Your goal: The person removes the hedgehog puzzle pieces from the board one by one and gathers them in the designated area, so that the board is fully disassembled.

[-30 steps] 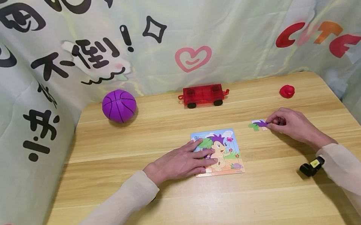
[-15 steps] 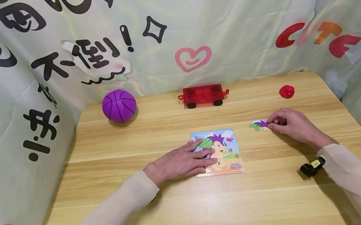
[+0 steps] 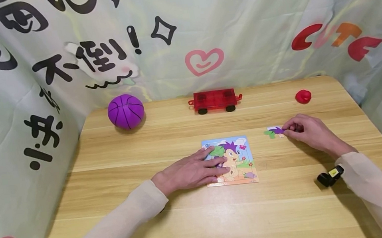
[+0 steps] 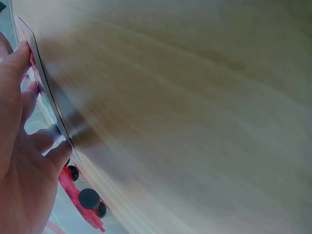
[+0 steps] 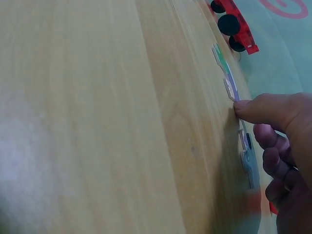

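A picture puzzle board (image 3: 241,161) with a cartoon animal lies flat near the middle of the wooden table (image 3: 190,223). My left hand (image 3: 215,163) rests flat on the board's left part, fingers straight; the left wrist view shows the hand (image 4: 22,146) against the board's edge (image 4: 48,95). To the board's right lies a loose puzzle piece (image 3: 273,131), purple and green. My right hand (image 3: 288,128) has its fingers curled and pinches the piece's right end. In the right wrist view a fingertip (image 5: 243,108) touches that piece (image 5: 226,78) on the table.
A purple ball (image 3: 126,111) sits at the back left, a red toy car (image 3: 215,101) at the back middle, and a small red object (image 3: 303,96) at the back right. Printed cloth hangs round three sides. A black wrist camera (image 3: 330,176) shows by my right sleeve.
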Tool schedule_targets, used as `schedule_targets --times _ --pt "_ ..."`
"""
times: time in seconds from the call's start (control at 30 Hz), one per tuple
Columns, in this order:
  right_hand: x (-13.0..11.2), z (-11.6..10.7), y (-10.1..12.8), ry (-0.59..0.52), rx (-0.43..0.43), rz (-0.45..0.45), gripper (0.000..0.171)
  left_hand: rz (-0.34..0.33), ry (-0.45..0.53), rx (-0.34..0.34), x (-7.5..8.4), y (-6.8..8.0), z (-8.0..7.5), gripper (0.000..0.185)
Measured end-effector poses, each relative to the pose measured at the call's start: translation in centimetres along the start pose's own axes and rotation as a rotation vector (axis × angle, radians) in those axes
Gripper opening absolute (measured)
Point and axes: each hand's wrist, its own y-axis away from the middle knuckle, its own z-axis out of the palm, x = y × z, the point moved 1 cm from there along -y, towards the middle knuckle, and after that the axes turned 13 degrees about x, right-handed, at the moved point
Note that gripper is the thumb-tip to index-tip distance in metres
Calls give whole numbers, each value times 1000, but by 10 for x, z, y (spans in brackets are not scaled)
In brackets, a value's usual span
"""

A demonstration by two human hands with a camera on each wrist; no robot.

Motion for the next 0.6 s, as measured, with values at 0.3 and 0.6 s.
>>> schedule_targets --times 0.3,0.6 --pt "-9 -6 -2 -42 12 81 20 5 5 0 0 -1 -1 49" --pt "-50 14 1 -161 42 -8 22 -5 21 -12 0 0 0 50"
